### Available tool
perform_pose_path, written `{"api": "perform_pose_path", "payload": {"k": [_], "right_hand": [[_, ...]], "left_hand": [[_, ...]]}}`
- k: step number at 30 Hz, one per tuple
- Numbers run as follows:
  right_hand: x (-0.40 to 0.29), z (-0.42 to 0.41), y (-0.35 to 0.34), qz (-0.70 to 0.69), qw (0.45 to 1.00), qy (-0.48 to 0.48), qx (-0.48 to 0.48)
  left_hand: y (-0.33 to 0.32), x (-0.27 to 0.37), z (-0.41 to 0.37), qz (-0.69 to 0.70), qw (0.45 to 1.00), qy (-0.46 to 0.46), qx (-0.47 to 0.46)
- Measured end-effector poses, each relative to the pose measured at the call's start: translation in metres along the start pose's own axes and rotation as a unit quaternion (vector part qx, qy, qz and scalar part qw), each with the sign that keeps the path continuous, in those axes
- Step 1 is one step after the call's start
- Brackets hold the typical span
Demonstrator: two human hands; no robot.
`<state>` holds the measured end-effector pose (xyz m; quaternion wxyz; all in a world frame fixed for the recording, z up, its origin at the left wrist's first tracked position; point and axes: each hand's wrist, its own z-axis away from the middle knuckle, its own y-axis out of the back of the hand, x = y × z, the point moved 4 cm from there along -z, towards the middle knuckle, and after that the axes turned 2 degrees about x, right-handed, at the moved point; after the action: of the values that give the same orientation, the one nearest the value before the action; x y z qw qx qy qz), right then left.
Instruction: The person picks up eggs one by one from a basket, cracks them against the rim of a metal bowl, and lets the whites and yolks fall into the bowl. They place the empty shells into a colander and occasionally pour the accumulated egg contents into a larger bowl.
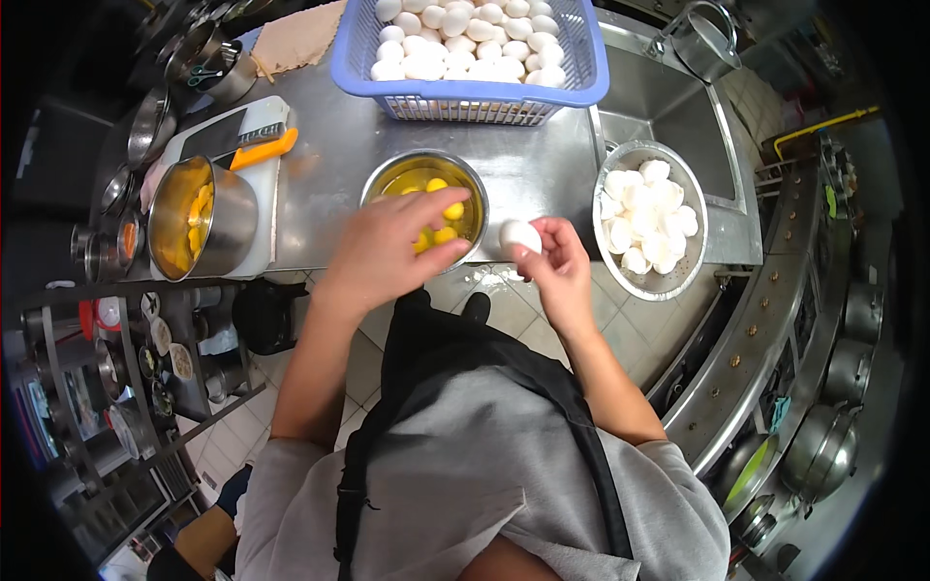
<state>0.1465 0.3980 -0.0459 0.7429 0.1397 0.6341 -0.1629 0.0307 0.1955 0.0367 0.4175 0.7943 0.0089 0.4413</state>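
Observation:
A white egg (pixel 520 237) is held in the fingers of my right hand (pixel 556 265), just past the counter's front edge. My left hand (pixel 396 250) hovers over the near left side of a steel bowl (pixel 477 178), its fingers spread and nothing seen in them. Inside the bowl lie several yellow yolks (pixel 445 234) in clear egg white, partly covered by that hand. Right of my right hand, a perforated metal colander (pixel 609 270) is heaped with white eggshells (pixel 643 218). Behind the bowl stands a blue plastic basket (pixel 465 90) full of white eggs (pixel 458 45).
At left, a steel pot (pixel 236 218) with yolks stands on a white cutting board (pixel 270 178) beside an orange-handled tool (pixel 265 149). A sink (pixel 672 109) is set in the counter (pixel 320 210) at right. Stoves (pixel 755 319) line the right side. Another person's leg (pixel 207 530) shows lower left.

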Motion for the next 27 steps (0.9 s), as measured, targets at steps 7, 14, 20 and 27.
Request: {"api": "perform_pose_path", "payload": {"k": [7,14,20,27], "right_hand": [[-0.025,-0.063,-0.065,-0.198,0.949,-0.139,-0.200],[-0.025,-0.089,-0.091,-0.062,0.946,-0.188,-0.257],[-0.022,-0.094,-0.094,-0.028,0.947,-0.191,-0.257],[-0.043,-0.094,-0.083,0.213,0.946,-0.028,-0.244]], "left_hand": [[0.002,-0.019,-0.004,-0.008,0.998,-0.008,0.069],[0.002,-0.042,0.008,-0.033,0.994,0.036,0.093],[0.000,-0.051,0.010,-0.024,0.994,0.054,0.089],[0.006,-0.049,0.016,-0.100,0.994,0.032,0.025]]}}
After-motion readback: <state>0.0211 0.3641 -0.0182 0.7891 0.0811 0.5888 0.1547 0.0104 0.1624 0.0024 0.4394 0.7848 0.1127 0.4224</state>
